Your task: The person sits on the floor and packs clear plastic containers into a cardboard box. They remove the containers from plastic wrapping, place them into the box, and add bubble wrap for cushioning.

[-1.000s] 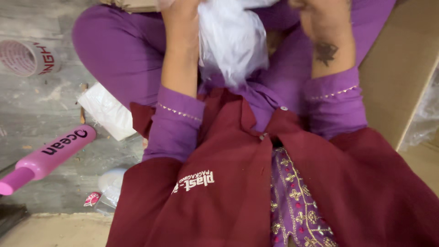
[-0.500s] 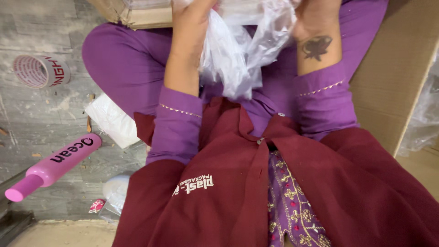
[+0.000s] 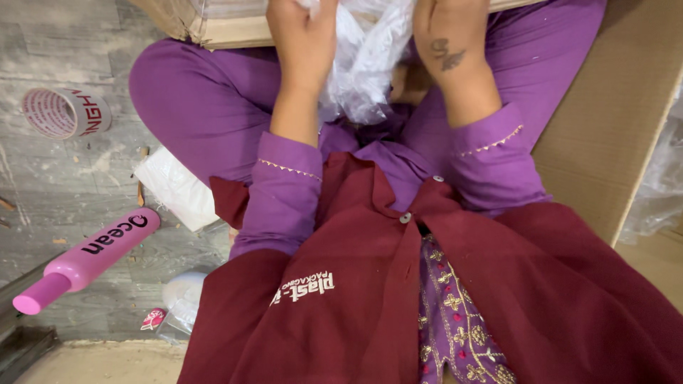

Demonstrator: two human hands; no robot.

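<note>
- Your left hand [image 3: 302, 39] and right hand [image 3: 452, 43] were both closed on the crumpled clear plastic bag [image 3: 366, 60], one at each side, with the fingertips cut off by the top edge of the view
- The plastic bag hung between your wrists, above your lap and just in front of the cardboard box [image 3: 213, 25] that rested across your purple-clad knees
- As a judgement, the thin film could have torn if the two hands pulled apart sharply, since it was already stretched and bunched between them
- The loose lower end could also have slipped out of your grip and dropped into your lap, because only the upper part seemed to be held
- The bag's long axis ran roughly up and down the view, its gathered tail pointing toward your body; where its mouth lay could not be told
- On the floor at your left lay a pink bottle [image 3: 85, 259], a tape roll [image 3: 64, 112] and a white packet [image 3: 178, 188], well apart from the hands
</note>
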